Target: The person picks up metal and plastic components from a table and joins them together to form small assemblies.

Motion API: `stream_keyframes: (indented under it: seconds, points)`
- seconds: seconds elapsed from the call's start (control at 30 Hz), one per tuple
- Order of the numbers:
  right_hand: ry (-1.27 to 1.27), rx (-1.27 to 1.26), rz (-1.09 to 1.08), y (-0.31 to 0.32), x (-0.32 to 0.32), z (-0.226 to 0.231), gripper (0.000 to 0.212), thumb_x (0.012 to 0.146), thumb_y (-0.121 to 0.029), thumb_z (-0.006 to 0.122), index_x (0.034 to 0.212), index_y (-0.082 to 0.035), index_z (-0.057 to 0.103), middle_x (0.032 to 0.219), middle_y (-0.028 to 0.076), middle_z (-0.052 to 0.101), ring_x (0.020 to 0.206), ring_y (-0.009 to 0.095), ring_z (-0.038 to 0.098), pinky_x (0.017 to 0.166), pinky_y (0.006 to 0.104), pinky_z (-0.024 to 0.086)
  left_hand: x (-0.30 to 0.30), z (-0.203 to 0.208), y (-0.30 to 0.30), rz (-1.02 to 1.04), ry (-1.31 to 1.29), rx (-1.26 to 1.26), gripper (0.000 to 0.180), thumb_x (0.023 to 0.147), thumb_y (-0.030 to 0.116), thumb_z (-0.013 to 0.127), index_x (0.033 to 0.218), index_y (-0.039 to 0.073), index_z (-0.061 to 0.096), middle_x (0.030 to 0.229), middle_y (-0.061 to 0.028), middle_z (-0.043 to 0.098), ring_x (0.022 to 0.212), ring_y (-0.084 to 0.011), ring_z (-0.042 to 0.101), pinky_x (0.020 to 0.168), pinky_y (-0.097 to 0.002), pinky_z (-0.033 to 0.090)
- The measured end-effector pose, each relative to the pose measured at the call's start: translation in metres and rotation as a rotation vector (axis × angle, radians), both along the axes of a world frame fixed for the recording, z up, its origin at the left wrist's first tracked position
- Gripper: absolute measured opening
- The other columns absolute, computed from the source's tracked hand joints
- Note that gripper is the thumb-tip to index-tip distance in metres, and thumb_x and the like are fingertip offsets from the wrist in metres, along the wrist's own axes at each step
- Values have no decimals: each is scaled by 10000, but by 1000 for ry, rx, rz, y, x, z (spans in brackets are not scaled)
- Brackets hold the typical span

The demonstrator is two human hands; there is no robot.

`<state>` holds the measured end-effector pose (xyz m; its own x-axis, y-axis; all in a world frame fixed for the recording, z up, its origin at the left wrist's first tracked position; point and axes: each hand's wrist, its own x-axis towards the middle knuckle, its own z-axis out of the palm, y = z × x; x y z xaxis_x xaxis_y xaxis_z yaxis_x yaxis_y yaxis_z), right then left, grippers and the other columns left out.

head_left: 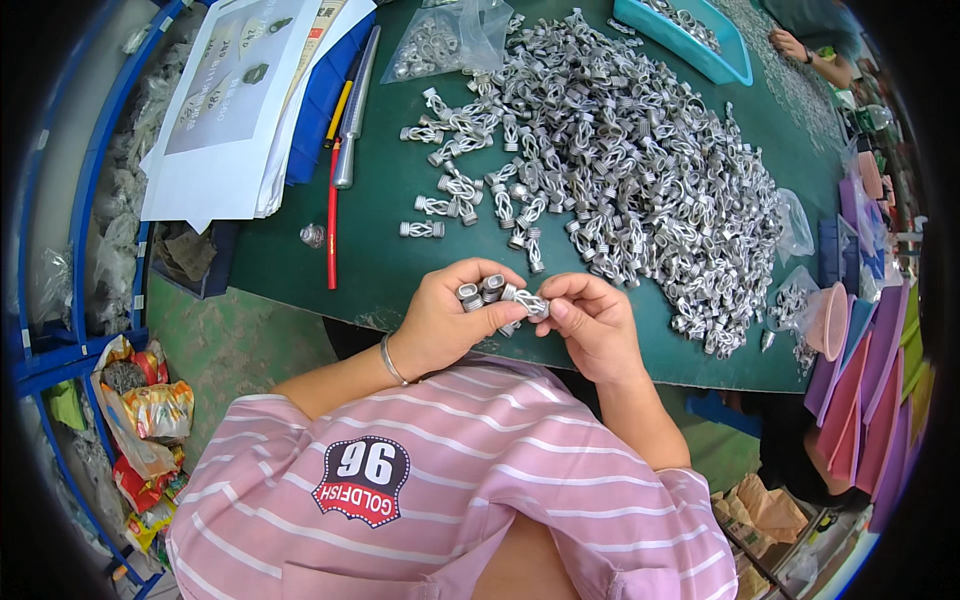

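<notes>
Just over the table's near edge, my left hand [437, 318] is closed around several small silvery metal fittings [480, 291], their hollow oval ends showing above the fingers. One more twisted metal fitting [523, 299], with looped strands between two ribbed collars, stretches between my hands. Its right end is pinched by the thumb and fingers of my right hand [597, 325], while the left thumb rests against its other end. Beyond them spreads a large heap of the same fittings [640, 150], with some loose ones [422, 229] lying to its left.
On the green table [280, 250] lie a red pencil [333, 220], a tapered metal rod [357, 110], papers [225, 110] and a clear bag of metal rings [430, 45]. A turquoise tray [690, 35] stands at the back. Another person's hand [790, 45] is at far right. Blue shelving [85, 190] borders the left.
</notes>
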<state>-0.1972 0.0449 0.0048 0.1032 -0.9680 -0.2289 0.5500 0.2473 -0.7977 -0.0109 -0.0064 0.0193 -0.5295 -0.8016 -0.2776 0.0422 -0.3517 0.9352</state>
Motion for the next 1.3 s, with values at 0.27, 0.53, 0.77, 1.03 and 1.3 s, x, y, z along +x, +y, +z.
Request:
stream_keyframes:
  seconds: [0.27, 0.53, 0.77, 1.03, 1.3]
  points:
    - [-104, -249, 11, 4, 3, -24, 114, 766, 98, 613, 846, 23, 584, 1008, 131, 535, 919, 192, 569, 832, 298, 481, 3, -3, -2, -117, 62, -543, 295, 691, 32, 754, 947, 22, 607, 882, -67, 598, 784, -122, 564, 688, -234, 442]
    - [291, -501, -250, 4, 5, -7, 382, 692, 176, 607, 997, -9, 472, 1078, 128, 460, 927, 184, 558, 825, 287, 463, 0, 2, 2, -26, 55, -49, 225, 807, 45, 649, 1016, -11, 589, 774, -35, 557, 577, -68, 469, 495, -199, 373]
    - [425, -673, -306, 1, 19, 2, 528, 677, 164, 606, 1117, -36, 395, 1069, 144, 463, 916, 179, 542, 791, 278, 449, -5, -6, 2, -18, 271, 399, 259, 860, 74, 580, 1080, -61, 556, 778, -83, 596, 559, -62, 487, 442, -192, 384]
    - [582, -776, -251, 2, 22, 10, 488, 692, 190, 573, 1105, -17, 414, 1044, 162, 498, 924, 213, 566, 777, 296, 495, -5, -8, 1, -29, 367, 497, 236, 877, 94, 552, 1064, -50, 556, 864, -107, 617, 613, -118, 573, 480, -222, 464]
    - [375, -566, -277, -1, 23, 9, 501, 727, 162, 590, 1148, -2, 373, 1093, 166, 505, 981, 220, 573, 820, 303, 492, 0, -12, 1, -46, 355, 508, 217, 875, 135, 562, 1013, -33, 569, 791, -86, 609, 597, -126, 581, 477, -233, 468]
